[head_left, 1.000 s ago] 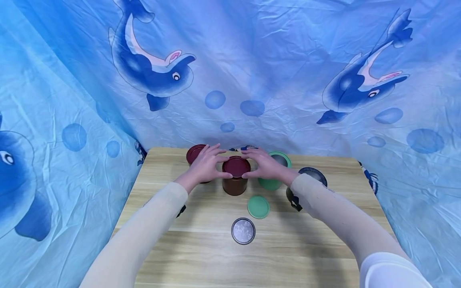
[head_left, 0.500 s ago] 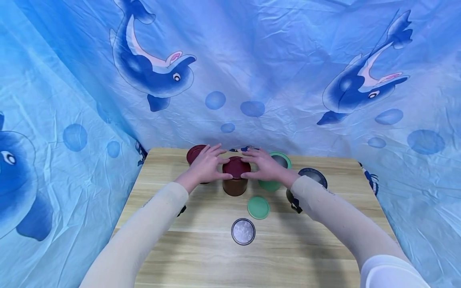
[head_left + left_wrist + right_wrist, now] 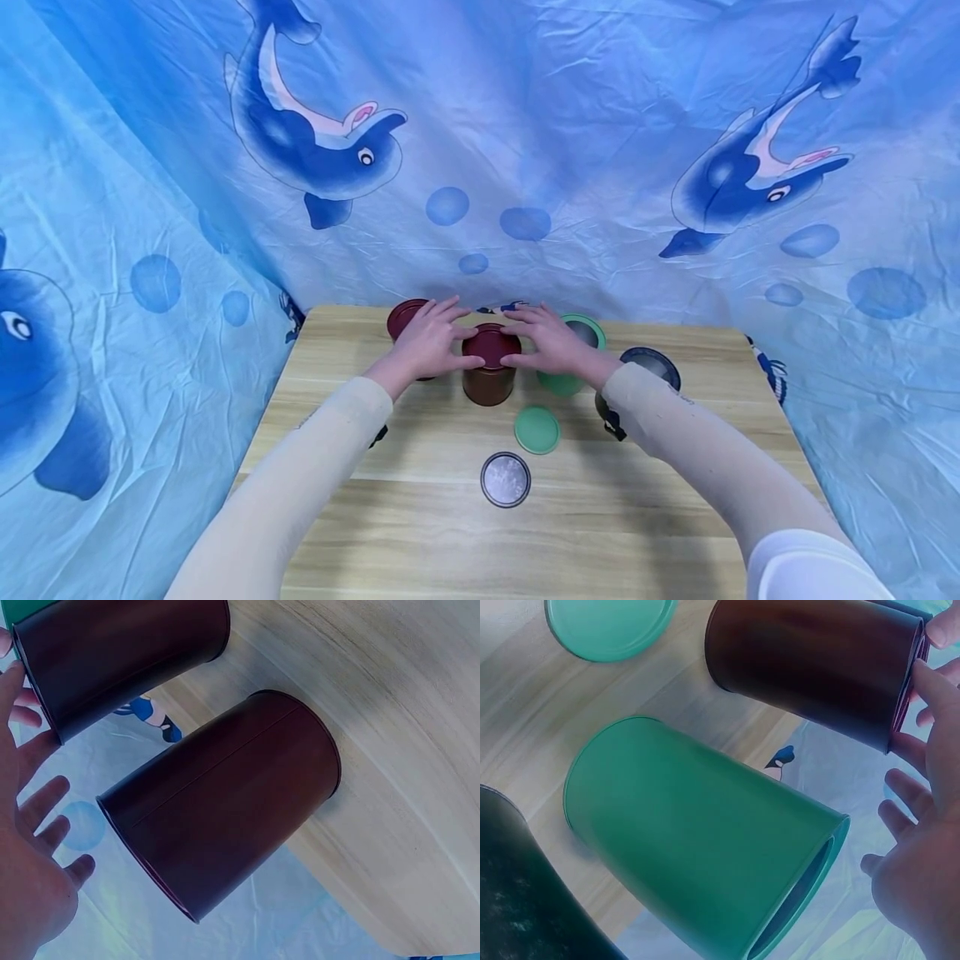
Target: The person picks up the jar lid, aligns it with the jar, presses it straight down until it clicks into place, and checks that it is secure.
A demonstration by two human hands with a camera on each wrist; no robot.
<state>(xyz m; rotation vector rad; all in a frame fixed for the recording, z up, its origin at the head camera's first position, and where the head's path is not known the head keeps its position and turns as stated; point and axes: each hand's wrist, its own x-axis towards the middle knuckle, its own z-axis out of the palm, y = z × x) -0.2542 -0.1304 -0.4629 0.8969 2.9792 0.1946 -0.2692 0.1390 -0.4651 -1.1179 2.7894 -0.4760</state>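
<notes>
At the back of the table stands a dark red can [image 3: 488, 390] with a dark red lid [image 3: 491, 345] on top. My left hand [image 3: 429, 340] touches the lid's left edge with thumb and forefinger; its other fingers are spread and stretched out. From the opposite side my right hand [image 3: 553, 342] touches the rim in the same way, as the right wrist view of this can [image 3: 817, 667] also shows. A second dark red can [image 3: 225, 802] is below my left hand, lidded in the head view. Under my right wrist stands a green can [image 3: 697, 832] with an uncovered top.
A green lid [image 3: 537, 431] and a grey lid with a dark rim [image 3: 506, 480] lie on the wooden table [image 3: 420, 533] in front of the cans. A dark can [image 3: 652, 363] stands at the right, partly behind my forearm. Blue dolphin cloth [image 3: 480, 150] hangs close behind and at both sides.
Both hands stay at the lid of the middle can, with only a very slight shift. The cans and loose lids are where they were.
</notes>
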